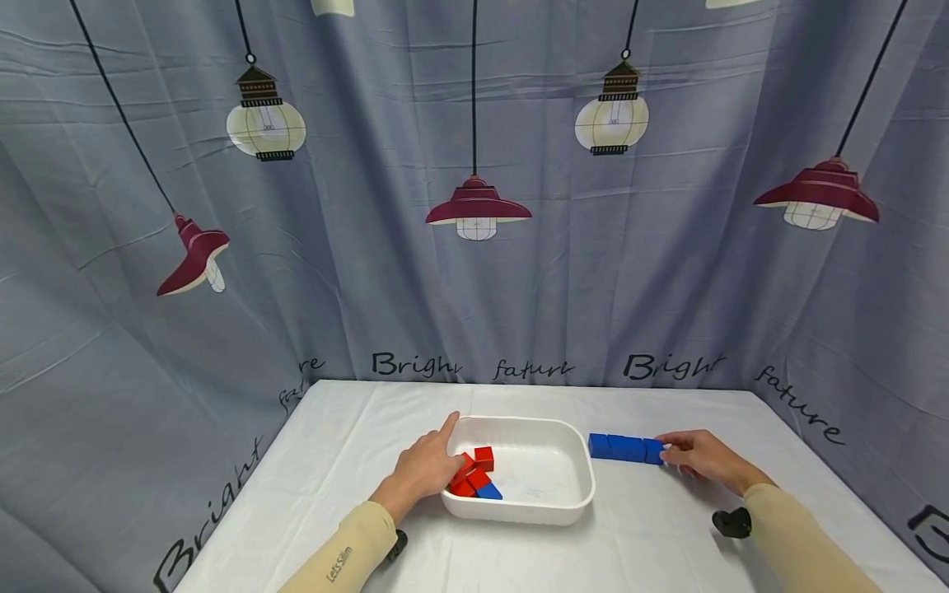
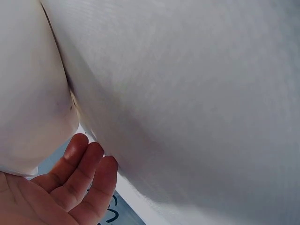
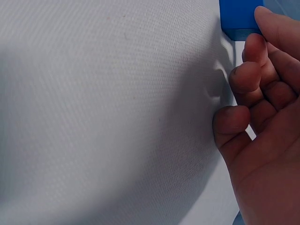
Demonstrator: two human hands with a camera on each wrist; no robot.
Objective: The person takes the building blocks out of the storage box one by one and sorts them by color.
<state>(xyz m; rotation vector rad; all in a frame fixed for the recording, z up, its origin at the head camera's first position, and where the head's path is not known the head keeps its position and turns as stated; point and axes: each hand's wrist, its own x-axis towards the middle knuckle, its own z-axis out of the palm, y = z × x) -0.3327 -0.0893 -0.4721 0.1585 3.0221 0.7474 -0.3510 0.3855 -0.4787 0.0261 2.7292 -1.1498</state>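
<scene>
Blocks [image 1: 621, 447], blue and set end to end, run leftward from your right grip [image 1: 704, 457], whose thumb and fingers pinch the nearest one, likely to control the row from its end. Just past the row's other end, between your grips, sits the white tray [image 1: 519, 512]. Your left grip [image 1: 426, 468] is clamped on its near wall, apparently thumb inside, seemingly to steady it. Beside that thumb, red blocks [image 1: 484, 459] and a blue piece [image 1: 489, 492] bunch together inside. White tabletop [image 1: 652, 527] lies beneath both grips.

A blue-grey curtain [image 1: 549, 288], printed with hanging lamps [image 1: 478, 202] and black lettering [image 1: 417, 365], hangs behind a white-covered table [image 1: 652, 535].
</scene>
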